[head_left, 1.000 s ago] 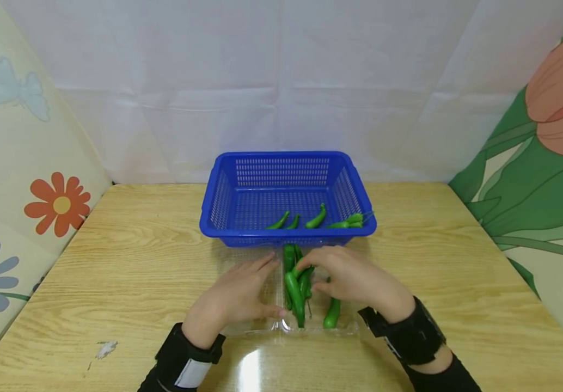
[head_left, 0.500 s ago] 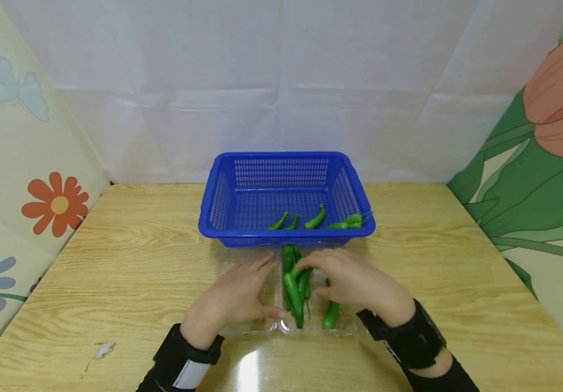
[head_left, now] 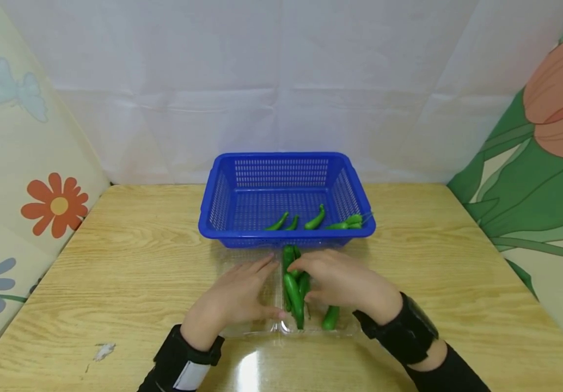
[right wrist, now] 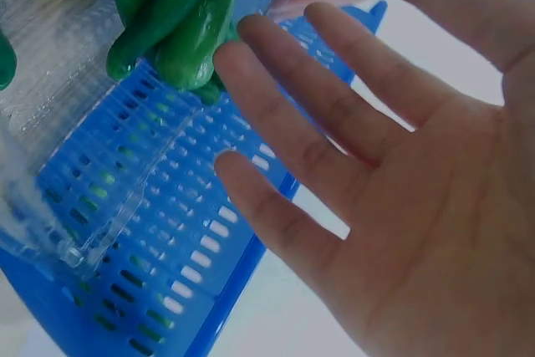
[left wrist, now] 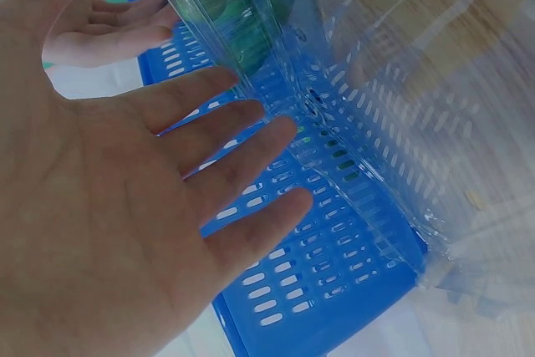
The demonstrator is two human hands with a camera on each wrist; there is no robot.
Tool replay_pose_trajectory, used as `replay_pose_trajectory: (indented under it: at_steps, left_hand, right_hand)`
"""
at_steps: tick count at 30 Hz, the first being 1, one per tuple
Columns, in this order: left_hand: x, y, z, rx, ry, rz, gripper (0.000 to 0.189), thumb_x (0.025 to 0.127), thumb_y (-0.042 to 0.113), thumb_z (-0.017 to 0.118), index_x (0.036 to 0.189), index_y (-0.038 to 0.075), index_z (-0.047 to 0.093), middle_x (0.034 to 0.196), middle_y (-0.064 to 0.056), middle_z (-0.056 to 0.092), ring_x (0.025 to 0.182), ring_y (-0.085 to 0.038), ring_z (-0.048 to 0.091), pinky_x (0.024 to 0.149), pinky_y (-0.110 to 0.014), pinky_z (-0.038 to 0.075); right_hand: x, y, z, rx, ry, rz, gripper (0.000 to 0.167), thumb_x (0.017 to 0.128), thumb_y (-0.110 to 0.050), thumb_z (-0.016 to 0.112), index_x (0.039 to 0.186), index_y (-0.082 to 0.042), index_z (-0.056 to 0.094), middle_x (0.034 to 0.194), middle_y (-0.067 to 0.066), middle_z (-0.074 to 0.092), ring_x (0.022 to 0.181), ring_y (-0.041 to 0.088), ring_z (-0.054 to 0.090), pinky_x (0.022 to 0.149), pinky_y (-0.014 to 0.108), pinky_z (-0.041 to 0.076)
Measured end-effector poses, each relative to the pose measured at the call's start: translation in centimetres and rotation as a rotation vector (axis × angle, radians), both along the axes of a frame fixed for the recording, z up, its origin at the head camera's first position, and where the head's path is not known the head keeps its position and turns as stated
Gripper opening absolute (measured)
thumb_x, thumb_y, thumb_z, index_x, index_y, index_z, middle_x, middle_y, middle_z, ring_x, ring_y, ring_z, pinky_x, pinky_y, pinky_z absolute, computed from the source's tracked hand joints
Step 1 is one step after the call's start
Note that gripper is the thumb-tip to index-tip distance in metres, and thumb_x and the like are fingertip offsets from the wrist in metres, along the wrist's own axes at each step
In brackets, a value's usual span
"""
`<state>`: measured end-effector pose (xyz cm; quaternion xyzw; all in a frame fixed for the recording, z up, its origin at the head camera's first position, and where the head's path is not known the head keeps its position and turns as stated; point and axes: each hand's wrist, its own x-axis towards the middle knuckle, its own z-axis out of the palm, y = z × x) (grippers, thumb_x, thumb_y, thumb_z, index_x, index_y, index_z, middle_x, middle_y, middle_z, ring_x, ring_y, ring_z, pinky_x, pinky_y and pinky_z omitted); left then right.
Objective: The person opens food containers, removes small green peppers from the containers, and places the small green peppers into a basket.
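A clear plastic clamshell box [head_left: 347, 330] lies unfolded in front of me. Its right half holds a cluster of green peppers [head_left: 293, 299], with a lone green pepper [head_left: 330, 318] to the right, partly covered by my right hand [head_left: 347, 280]. That hand arches over the cluster, its fingertips right at the upper peppers; the right wrist view has its fingers extended beside the peppers [right wrist: 188, 27]. My left hand [head_left: 237, 294] reaches over the box's left half with its fingers pointing away, thumb tip near the centre fold. Its fingers appear straight and spread in the left wrist view, holding nothing.
Directly behind the box stands a blue perforated basket [head_left: 281, 234] with several green peppers [head_left: 316, 219] along its near side. A white cloth [head_left: 281, 98] hangs behind the wooden table [head_left: 129, 261]. Patterned panels border both sides.
My right hand has shifted slightly left, further over the pepper cluster, and covers more of the lone pepper. The left hand, box and basket stay where they were.
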<state>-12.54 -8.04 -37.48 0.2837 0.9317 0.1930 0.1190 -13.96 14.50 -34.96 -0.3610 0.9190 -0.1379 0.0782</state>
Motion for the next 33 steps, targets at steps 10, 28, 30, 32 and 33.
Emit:
replay_pose_trajectory:
  at_steps: [10,28,30,32,33]
  left_hand:
    - [-0.1,0.0,-0.1,-0.016,0.016,-0.003,0.096,0.081,0.058,0.074,0.152,0.006,0.037,0.159,-0.013,0.031,0.143,-0.034,0.033,0.116,-0.053,0.028]
    - [0.0,0.1,-0.1,-0.024,0.012,-0.003,0.095,0.082,0.057,0.074,0.153,0.005,0.037,0.159,-0.013,0.03,0.144,-0.033,0.032,0.116,-0.052,0.028]
    - [0.0,0.1,-0.1,-0.027,0.013,-0.004,0.095,0.082,0.057,0.073,0.153,0.005,0.037,0.159,-0.013,0.03,0.144,-0.033,0.032,0.116,-0.053,0.028]
    - [0.0,0.1,-0.1,-0.03,0.016,-0.006,0.095,0.082,0.057,0.073,0.153,0.005,0.037,0.159,-0.013,0.03,0.143,-0.033,0.032,0.116,-0.053,0.028]
    - [0.0,0.1,-0.1,-0.032,0.017,-0.007,0.095,0.082,0.058,0.073,0.153,0.006,0.037,0.159,-0.013,0.03,0.143,-0.033,0.032,0.116,-0.053,0.028]
  right_hand:
    - [-0.2,-1.6,0.0,0.108,0.088,0.019,0.047,0.078,-0.033,0.085,0.114,-0.006,0.07,0.097,0.0,0.067,0.086,0.015,0.062,0.081,0.037,0.054]
    - [0.1,-3.6,-0.1,0.291,0.043,-0.06,0.06,0.074,-0.046,0.086,0.116,-0.006,0.068,0.096,-0.001,0.067,0.083,0.017,0.063,0.078,0.038,0.054]
    - [0.2,-3.6,-0.2,0.3,0.052,-0.067,0.06,0.075,-0.046,0.085,0.116,-0.006,0.068,0.096,0.001,0.067,0.084,0.018,0.064,0.078,0.038,0.055]
    - [0.3,-3.7,-0.3,0.306,0.056,-0.073,0.06,0.075,-0.045,0.085,0.116,-0.005,0.068,0.096,0.002,0.067,0.085,0.019,0.065,0.077,0.038,0.055]
    - [0.3,-3.7,-0.4,0.308,0.058,-0.076,0.06,0.075,-0.045,0.085,0.116,-0.005,0.068,0.096,0.002,0.067,0.085,0.019,0.065,0.076,0.037,0.056]
